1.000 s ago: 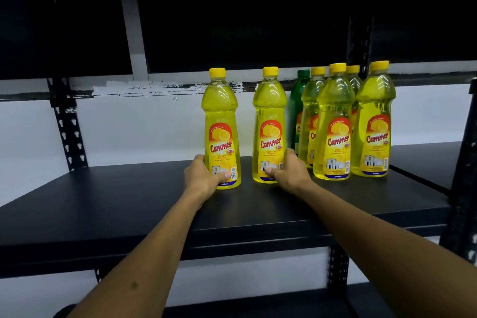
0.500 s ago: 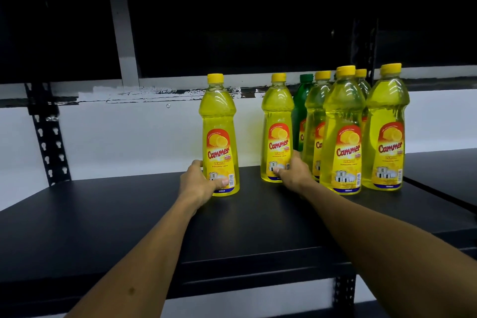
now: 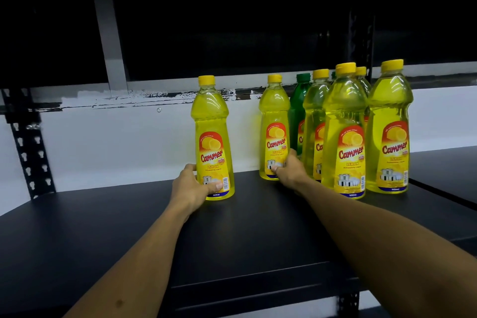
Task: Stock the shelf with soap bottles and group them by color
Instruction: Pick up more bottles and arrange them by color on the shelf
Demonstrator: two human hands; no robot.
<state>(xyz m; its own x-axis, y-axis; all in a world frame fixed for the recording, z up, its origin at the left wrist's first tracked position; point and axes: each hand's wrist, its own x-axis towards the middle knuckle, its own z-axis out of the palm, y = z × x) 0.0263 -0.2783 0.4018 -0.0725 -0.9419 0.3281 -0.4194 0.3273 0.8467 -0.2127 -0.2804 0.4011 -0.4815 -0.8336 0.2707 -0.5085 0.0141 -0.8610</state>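
At frame centre, 2 yellow bottles are gripped: left hand (image 3: 192,187) on the detached bottle (image 3: 213,142); right hand (image 3: 289,170) on the rear bottle (image 3: 275,131), now pushed back against the yellow cluster (image 3: 346,131), extending that group.

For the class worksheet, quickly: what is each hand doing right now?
Left hand: grips the base of the lone yellow bottle.
Right hand: grips the base of the next yellow bottle.
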